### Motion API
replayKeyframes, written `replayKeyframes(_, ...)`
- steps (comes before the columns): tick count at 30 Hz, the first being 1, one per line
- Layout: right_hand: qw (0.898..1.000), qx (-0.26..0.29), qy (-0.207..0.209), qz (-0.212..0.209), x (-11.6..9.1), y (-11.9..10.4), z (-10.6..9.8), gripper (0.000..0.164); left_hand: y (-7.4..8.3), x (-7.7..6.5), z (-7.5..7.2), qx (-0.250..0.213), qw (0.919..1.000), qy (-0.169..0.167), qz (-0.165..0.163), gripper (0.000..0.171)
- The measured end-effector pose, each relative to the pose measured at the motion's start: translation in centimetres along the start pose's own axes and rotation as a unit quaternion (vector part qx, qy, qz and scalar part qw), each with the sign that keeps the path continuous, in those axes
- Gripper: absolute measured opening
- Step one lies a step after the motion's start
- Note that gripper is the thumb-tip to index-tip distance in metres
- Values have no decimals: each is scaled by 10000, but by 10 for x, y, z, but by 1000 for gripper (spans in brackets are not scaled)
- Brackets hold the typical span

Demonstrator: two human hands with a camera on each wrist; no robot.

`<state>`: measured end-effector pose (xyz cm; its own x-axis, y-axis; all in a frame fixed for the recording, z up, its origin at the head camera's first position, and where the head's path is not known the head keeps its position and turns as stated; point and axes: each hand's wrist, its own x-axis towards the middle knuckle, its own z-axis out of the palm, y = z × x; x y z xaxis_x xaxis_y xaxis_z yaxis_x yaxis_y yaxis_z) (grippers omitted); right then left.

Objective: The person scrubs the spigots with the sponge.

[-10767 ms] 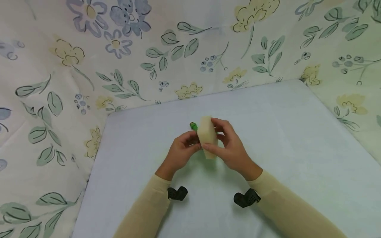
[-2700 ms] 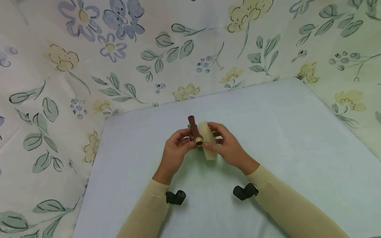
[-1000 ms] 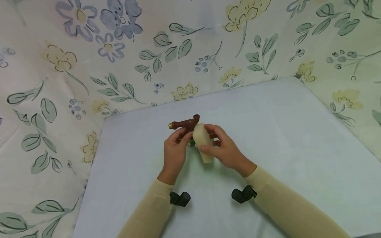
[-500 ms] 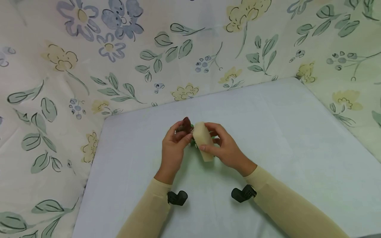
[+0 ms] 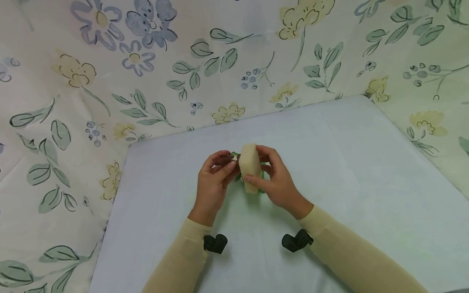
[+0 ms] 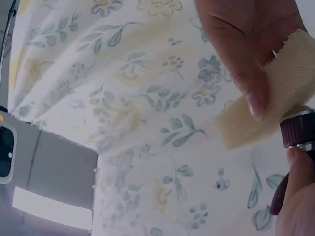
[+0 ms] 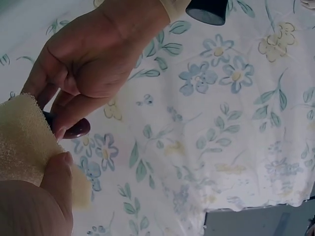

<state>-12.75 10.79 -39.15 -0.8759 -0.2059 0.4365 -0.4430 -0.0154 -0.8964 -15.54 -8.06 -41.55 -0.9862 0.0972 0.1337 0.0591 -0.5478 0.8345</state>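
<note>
My left hand (image 5: pixel 212 179) grips a dark reddish-brown tap (image 5: pixel 228 160) by its body; the fingers cover much of it. In the left wrist view, the ribbed end of the tap (image 6: pixel 297 130) with its metal ring lies against or very close to a pale yellow sponge (image 6: pixel 285 96). My right hand (image 5: pixel 282 183) holds this sponge (image 5: pixel 250 165) upright between thumb and fingers. The right wrist view shows the sponge (image 7: pixel 24 140) under my right thumb (image 7: pixel 58 182), and a rounded dark red part of the tap (image 7: pixel 78 129) below my left fingers.
Green bits (image 5: pixel 262 176) show behind the sponge; their kind is hidden. Both hands are above a white-covered table (image 5: pixel 348 175). A floral cloth (image 5: pixel 234 61) hangs behind it. Each sleeve carries a black wrist camera (image 5: pixel 215 243).
A green-and-brass item stood behind the sponge earlier; later the brown tap came into my left hand. The tap has since turned from sideways until its end meets the sponge, which has risen slightly.
</note>
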Motion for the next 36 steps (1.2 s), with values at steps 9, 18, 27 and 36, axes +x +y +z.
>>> replayKeyframes(9,9978,220,142,602,4,7,-10,60,3,-4,0,-390,9980,-490,-100,39)
replayKeyframes(18,9954,616,-194,701,1,9,-8,56,1,-2,0,-315,9986,-418,73,39)
replayKeyframes(27,9961,658,-329,492,-3,2,-3,65,-4,0,-2,-170,9996,82,216,40)
replayKeyframes(36,9984,254,-251,428,1,8,-5,66,-5,0,-3,-92,9999,78,93,42)
